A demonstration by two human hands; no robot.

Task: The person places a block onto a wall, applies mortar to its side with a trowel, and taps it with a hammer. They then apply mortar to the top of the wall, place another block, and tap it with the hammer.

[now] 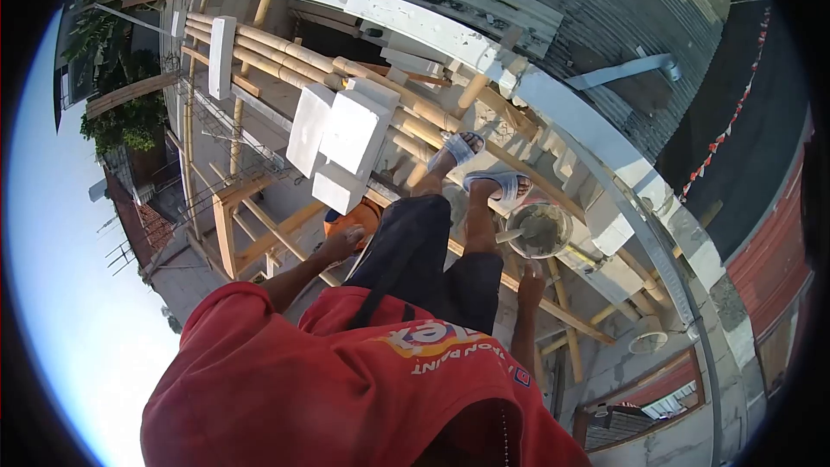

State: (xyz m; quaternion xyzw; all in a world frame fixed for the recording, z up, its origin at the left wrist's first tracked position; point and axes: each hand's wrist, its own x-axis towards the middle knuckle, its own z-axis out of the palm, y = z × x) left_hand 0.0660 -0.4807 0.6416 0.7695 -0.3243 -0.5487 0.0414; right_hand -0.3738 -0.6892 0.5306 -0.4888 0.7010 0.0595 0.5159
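My left hand [342,245] hangs low beside my thigh. It overlaps an orange rounded object [367,218] in this view, and its finger pose is too small to read. Just below the rim of a mortar bucket [560,240] is my right hand [531,278], its fingers loosely stretched with nothing visible in them. Grey wet mortar fills the bucket, and a tool handle [510,235] sticks out over its near-left rim. Ahead of my left hand, several white blocks [356,130] are stacked on the bamboo scaffold.
My sandalled feet [497,185] stand on bamboo poles [415,105] high up. A curved white block wall [596,121] runs past the scaffold. Beyond it lie a corrugated roof [614,9] and red-white tape [726,112]. A wooden frame [226,233] stands at left, and gaps show between the poles.
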